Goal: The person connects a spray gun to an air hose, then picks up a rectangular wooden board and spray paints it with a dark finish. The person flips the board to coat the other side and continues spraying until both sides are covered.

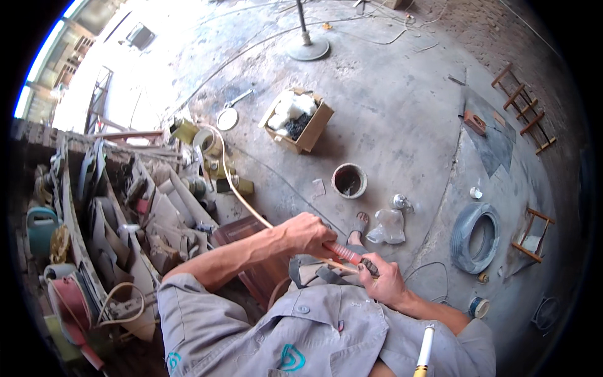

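Note:
In front of my chest, my left hand (pixel 308 234) is closed in a fist around one end of a red, ribbed, handle-like piece (pixel 342 252). My right hand (pixel 382 280) grips its other, dark end, thumb pressed down. The exact kind of this piece is hidden by my fingers. A beige hose (pixel 242 196) comes in from the far left and passes under my left hand. Just below the red piece, a tan length (pixel 338 265) runs toward my right fingers; whether it is the same hose I cannot tell.
An open cardboard box (pixel 313 129) with white and black stuffing stands ahead, a bucket (pixel 349 180) nearer. A clear plastic bag (pixel 387 226) lies by my foot, a tyre (pixel 475 237) farther right. Piled scrap boards (pixel 169 213) crowd the left. A cigarette (pixel 426 349) shows low.

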Demonstrator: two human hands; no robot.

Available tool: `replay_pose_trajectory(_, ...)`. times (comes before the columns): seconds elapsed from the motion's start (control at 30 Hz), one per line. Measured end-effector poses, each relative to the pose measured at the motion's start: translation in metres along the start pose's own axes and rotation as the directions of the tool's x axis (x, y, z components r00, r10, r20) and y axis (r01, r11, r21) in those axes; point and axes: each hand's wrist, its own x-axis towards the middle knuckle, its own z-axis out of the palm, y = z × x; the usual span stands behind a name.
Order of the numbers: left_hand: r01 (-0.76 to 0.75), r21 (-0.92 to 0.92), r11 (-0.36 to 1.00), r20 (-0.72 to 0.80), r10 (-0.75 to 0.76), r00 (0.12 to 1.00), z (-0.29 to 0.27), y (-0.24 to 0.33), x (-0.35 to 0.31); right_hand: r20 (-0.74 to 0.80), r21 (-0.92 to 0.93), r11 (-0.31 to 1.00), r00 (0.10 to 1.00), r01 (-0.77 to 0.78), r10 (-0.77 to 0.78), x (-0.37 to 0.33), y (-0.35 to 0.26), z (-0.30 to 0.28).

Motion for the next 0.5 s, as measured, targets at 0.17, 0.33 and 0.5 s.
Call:
replay_pose_trajectory(0.17, -0.176, 0.052, 0.983, -0.068, 0.180, 0.981, 0.005, -0.015, 0.002, 0.094, 0.041, 0.984, 0.981, -0.175, 0.171, -0.009, 0.003, 0.007)
replay_pose_trajectory(0.33, -0.110, 0.058, 0.992, -0.169, 0.118, 0.979, 0.004, -0.018, 0.000, 0.115, 0.017, 0.993, 0.986, -0.120, 0.118, 0.004, 0.008, 0.003)
replay_pose_trajectory(0.5, 0.040, -0.011, 0.999, -0.130, -0.041, 0.991, -0.009, -0.009, -0.005, 0.132, -0.032, 0.999, 0.991, 0.035, -0.030, 0.025, -0.014, -0.015)
